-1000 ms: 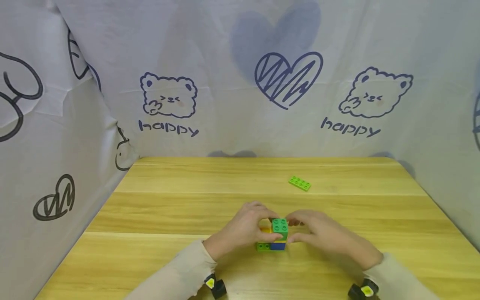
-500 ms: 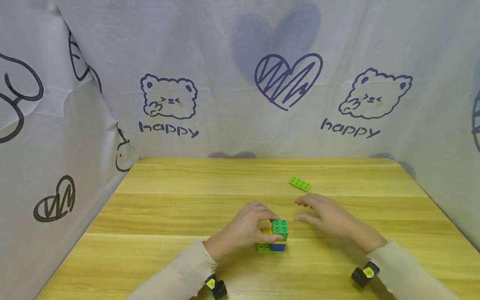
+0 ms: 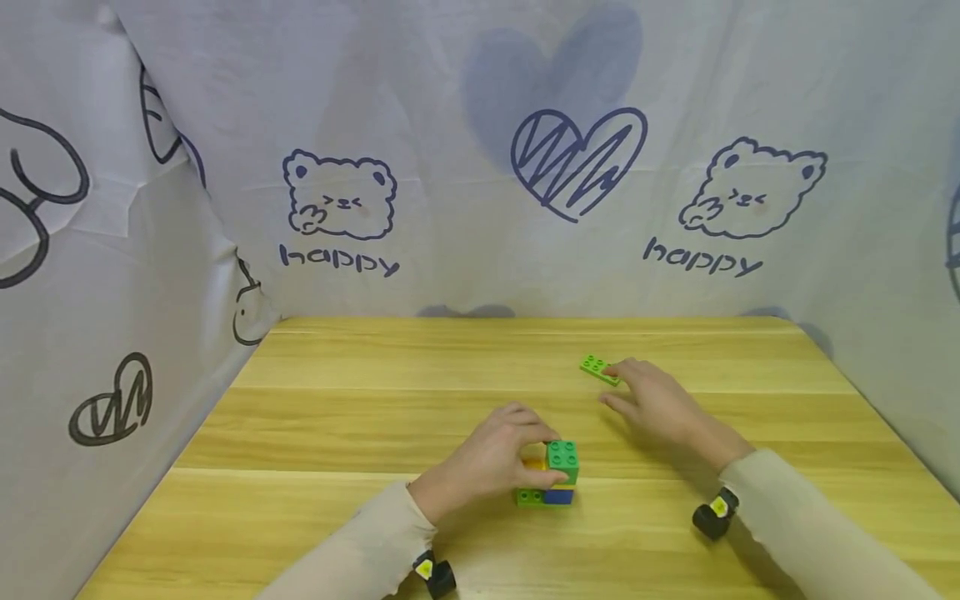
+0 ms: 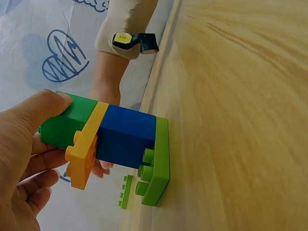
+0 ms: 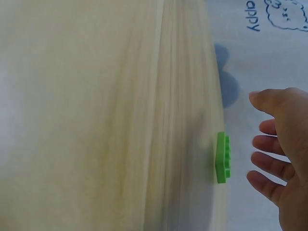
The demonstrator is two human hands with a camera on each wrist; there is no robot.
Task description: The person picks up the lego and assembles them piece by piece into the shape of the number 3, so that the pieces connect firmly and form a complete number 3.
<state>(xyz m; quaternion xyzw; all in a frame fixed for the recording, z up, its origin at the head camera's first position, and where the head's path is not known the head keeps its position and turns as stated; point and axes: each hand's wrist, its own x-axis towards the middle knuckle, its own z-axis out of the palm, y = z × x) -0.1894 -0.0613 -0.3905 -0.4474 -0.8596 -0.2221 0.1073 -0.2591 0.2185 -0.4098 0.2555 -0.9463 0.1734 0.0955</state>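
My left hand (image 3: pixel 495 454) pinches the green brick (image 4: pixel 74 120) at the top of a small stack of toy building bricks. Under it in the left wrist view come a yellow-orange plate (image 4: pixel 86 149), a blue brick (image 4: pixel 126 134) and a lime-green base plate (image 4: pixel 162 163). Both plates stick out past the bricks, with studs showing. My right hand (image 3: pixel 660 404) hovers by a loose lime-green plate (image 3: pixel 592 365) farther back, its fingers partly hiding it in the head view. The right wrist view shows the fingers loosely spread and apart from that studded plate (image 5: pixel 222 159).
The wooden table (image 3: pixel 360 425) carries the stack near its front middle and the loose plate toward its back edge. A pale cloth (image 3: pixel 465 208) printed with hearts and bears hangs behind the table and along its sides.
My right hand has left the stack's side and moved back to the loose lime-green plate. My left hand has kept its hold on the stack, which stays in place.
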